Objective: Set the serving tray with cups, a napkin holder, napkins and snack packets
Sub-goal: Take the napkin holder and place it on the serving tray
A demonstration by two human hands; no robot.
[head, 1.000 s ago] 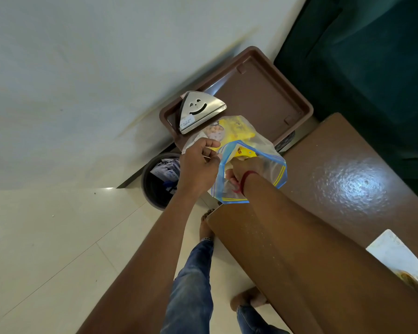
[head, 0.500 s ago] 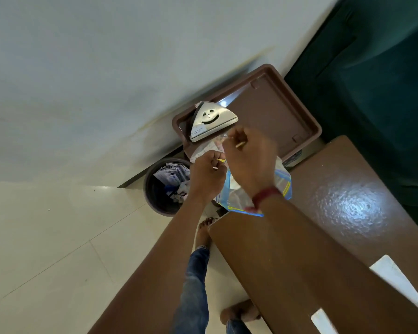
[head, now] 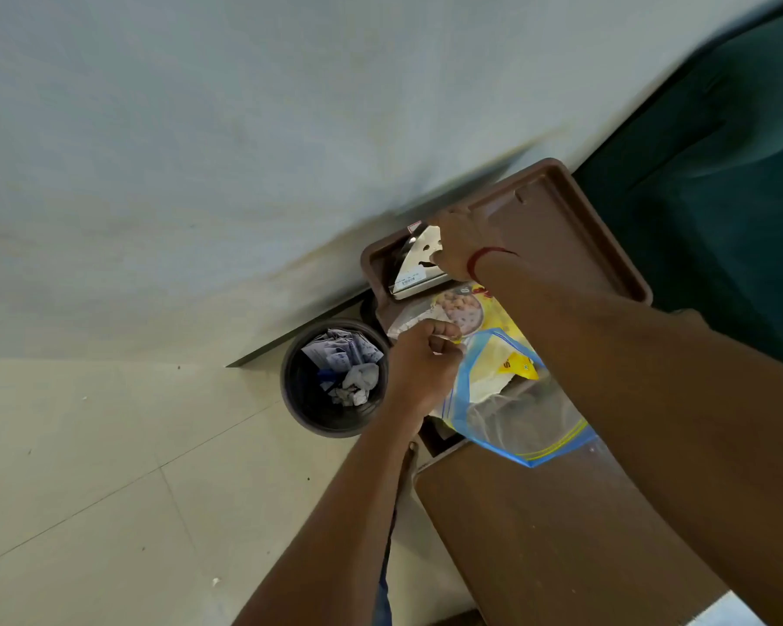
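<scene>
We see the right hand [head: 455,246] now reaching over the brown serving tray [head: 575,237], resting on the top of the shiny triangular napkin holder [head: 414,264]; half a second ago it was nearer us, pinching something small above the bag. Its fingers lie over the holder's upper edge, but we cannot tell whether they are closed around it. The holder stands at the tray's near-left corner, as before.

The left hand [head: 419,370] keeps its grip on the clear zip bag [head: 516,408] with the blue edge, fingers curled tight on the mouth of the bag. The bag hangs between the tray and the brown worktop [head: 561,535], with a yellow snack packet [head: 471,309] showing at its top, just beside the holder and partly over the tray's near rim. More of that packet is visible than a moment ago, when the right hand covered it.

A dark waste bin [head: 331,377] with crumpled paper stands on the floor to the left.
</scene>
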